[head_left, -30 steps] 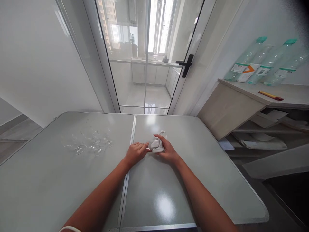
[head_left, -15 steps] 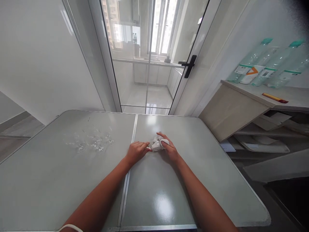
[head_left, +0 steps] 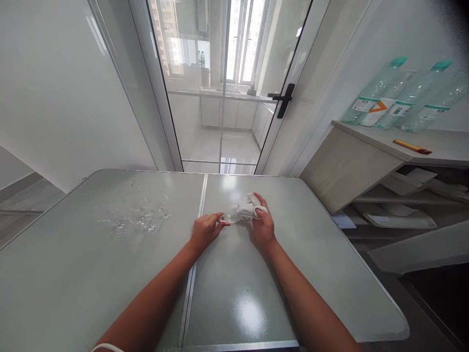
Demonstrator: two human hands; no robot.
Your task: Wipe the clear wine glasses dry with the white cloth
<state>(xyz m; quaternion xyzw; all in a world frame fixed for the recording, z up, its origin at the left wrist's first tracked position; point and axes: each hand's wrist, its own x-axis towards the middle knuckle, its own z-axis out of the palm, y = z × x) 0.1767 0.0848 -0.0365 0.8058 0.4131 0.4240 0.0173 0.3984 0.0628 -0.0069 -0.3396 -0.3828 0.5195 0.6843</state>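
Near the table's centre seam, my left hand pinches the stem end of a clear stemmed glass, which lies tilted sideways with its bowl toward the right. A white cloth is bunched in my right hand and covers the bowl's far end, so the rim is hidden. On the left half of the table stands a cluster of several clear stemmed glasses, their round feet on the tabletop. Their bowls are hard to make out against the pale surface.
The grey-green table has a metal seam down its middle. Beyond it is a glass door with a black handle. To the right, a wooden shelf unit carries several plastic bottles and a yellow-red packet.
My right hand and the cloth have shifted slightly right and up, and the cloth now spreads wider over the bowl. My left hand keeps its hold, nearly in place.
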